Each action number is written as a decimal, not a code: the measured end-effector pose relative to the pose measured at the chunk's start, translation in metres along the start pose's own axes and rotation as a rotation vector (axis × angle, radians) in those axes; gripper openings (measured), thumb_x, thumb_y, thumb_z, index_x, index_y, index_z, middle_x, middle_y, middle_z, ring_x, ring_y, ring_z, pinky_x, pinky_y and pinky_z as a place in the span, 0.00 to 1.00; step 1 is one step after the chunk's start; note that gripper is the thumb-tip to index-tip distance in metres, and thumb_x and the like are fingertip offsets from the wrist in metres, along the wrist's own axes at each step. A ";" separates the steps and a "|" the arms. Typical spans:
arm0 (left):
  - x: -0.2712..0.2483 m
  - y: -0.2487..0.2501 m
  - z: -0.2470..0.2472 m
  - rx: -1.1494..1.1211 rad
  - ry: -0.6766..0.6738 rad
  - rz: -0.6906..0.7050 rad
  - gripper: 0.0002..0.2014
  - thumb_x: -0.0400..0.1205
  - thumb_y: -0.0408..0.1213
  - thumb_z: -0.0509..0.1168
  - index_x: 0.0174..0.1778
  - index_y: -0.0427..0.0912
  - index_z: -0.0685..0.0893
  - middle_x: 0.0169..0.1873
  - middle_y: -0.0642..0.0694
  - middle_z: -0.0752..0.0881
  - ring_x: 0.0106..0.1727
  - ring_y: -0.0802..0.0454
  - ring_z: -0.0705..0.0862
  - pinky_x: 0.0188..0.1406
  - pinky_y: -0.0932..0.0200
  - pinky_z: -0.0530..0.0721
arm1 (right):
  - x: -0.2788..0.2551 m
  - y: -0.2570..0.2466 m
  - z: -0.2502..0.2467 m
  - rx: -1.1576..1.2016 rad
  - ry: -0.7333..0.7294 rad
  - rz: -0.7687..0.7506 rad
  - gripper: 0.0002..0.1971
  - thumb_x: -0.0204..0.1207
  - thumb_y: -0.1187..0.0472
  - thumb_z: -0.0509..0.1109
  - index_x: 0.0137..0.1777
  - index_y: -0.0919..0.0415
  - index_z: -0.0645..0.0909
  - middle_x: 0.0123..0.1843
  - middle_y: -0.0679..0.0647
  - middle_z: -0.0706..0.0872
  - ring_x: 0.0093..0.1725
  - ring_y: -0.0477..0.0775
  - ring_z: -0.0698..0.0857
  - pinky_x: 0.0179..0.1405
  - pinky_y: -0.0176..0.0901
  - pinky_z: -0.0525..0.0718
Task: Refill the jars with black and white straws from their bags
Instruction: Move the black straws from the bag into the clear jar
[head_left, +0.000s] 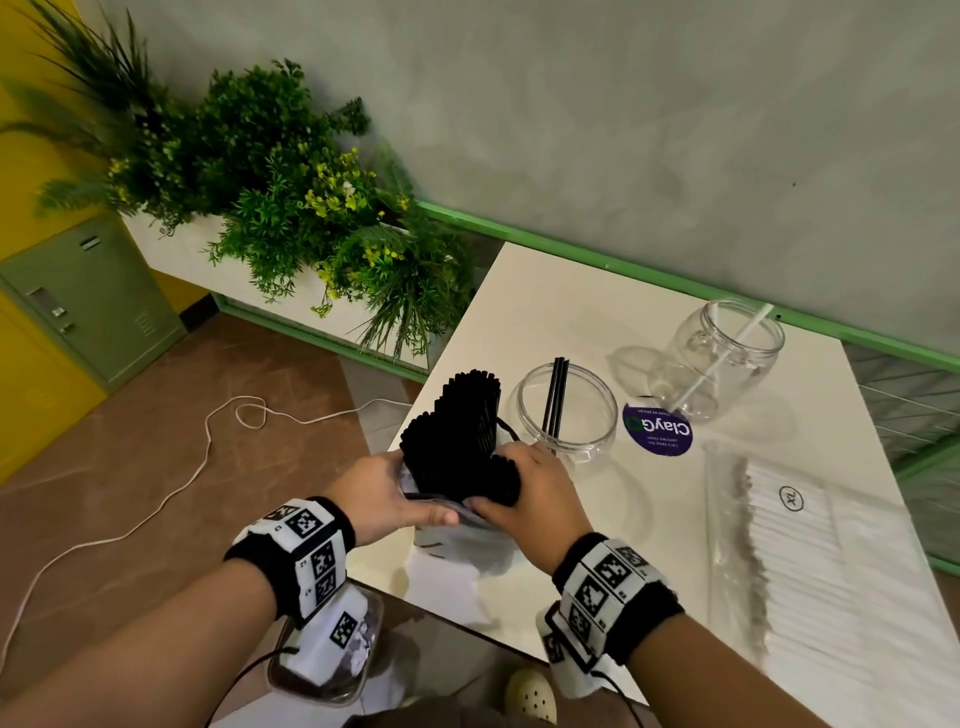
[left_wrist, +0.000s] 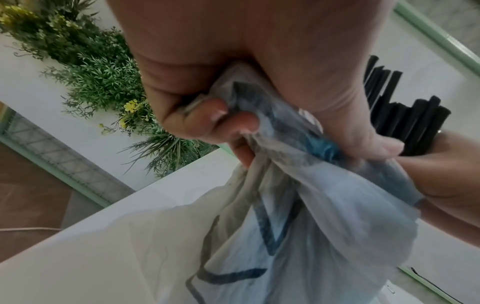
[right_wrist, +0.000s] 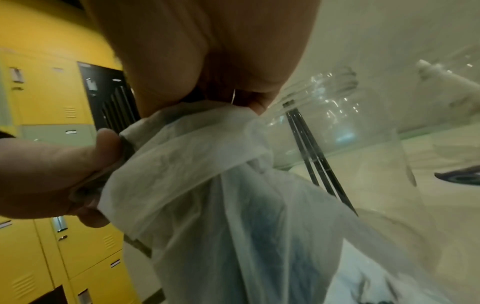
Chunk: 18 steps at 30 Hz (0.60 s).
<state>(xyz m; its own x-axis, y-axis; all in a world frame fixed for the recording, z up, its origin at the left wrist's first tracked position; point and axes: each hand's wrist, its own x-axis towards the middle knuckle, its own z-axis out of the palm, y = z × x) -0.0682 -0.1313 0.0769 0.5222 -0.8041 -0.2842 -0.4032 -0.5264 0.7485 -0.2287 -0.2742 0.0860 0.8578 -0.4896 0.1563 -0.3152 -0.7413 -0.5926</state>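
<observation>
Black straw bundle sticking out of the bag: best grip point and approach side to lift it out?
Grip the black straw bundle around its exposed upper half, coming from the right, jar-facing side. It stands roughly upright with its ends fanned clear above the bag, while the left hand and right hand already pinch the bag's mouth low down. Wrap the whole bundle; loose straws would likely slip from a pinch.

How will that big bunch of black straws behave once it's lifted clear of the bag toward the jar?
The black straws already stand at stepped heights, so they probably slide past each other and may fan out. They look thin and light, so likely easy to lift. The thin bag is crumpled where the left hand and right hand grip it, so expect little support.
</observation>
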 end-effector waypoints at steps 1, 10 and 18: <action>0.000 0.000 -0.001 0.017 0.001 -0.003 0.49 0.45 0.80 0.69 0.57 0.52 0.82 0.48 0.56 0.88 0.53 0.58 0.85 0.55 0.53 0.84 | -0.001 0.001 0.001 0.036 0.011 0.012 0.18 0.64 0.53 0.81 0.48 0.58 0.80 0.44 0.46 0.80 0.48 0.49 0.74 0.49 0.44 0.73; -0.002 0.013 -0.006 0.135 -0.038 0.016 0.51 0.40 0.85 0.59 0.54 0.56 0.81 0.42 0.57 0.85 0.48 0.55 0.85 0.44 0.60 0.81 | -0.001 0.000 -0.012 0.412 0.024 0.150 0.15 0.69 0.53 0.80 0.36 0.45 0.73 0.36 0.44 0.78 0.39 0.46 0.77 0.42 0.43 0.76; -0.002 0.018 -0.005 0.139 -0.056 0.033 0.34 0.66 0.57 0.77 0.65 0.45 0.80 0.46 0.54 0.81 0.50 0.55 0.81 0.45 0.62 0.76 | 0.002 -0.016 -0.038 0.624 0.074 0.127 0.17 0.73 0.48 0.74 0.45 0.63 0.79 0.39 0.60 0.83 0.42 0.53 0.82 0.48 0.46 0.80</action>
<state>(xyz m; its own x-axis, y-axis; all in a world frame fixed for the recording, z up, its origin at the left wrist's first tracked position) -0.0731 -0.1373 0.0934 0.4654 -0.8340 -0.2965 -0.5222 -0.5292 0.6688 -0.2373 -0.2813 0.1258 0.7918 -0.6032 0.0958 -0.0976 -0.2797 -0.9551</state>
